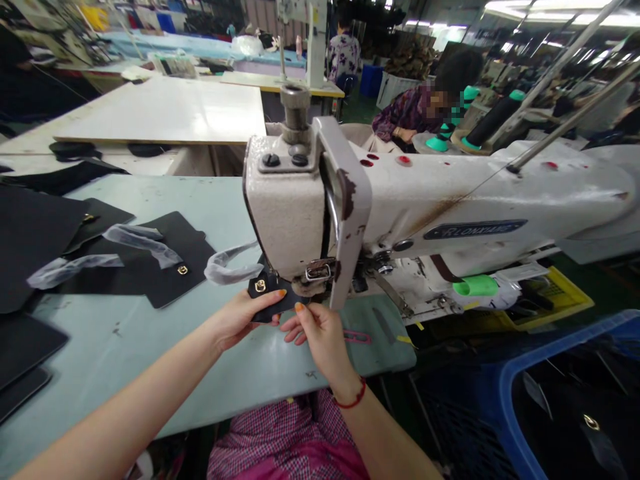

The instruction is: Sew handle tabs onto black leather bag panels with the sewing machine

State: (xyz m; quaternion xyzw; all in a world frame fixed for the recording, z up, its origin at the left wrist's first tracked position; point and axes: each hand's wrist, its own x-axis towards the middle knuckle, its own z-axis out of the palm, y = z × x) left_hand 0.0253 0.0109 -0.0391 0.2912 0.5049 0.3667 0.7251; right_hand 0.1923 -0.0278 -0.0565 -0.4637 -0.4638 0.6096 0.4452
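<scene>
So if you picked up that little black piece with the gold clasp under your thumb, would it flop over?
Probably not much: the black piece looks thin but fairly flat in the left hand, so it may bend only a little. The gold clasp looks like metal, so that end could feel heavier.

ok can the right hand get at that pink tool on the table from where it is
Probably yes: the pink tool lies on the table just beside the right hand, with nothing seen between them, though that hand would likely have to leave the black piece first.
</scene>
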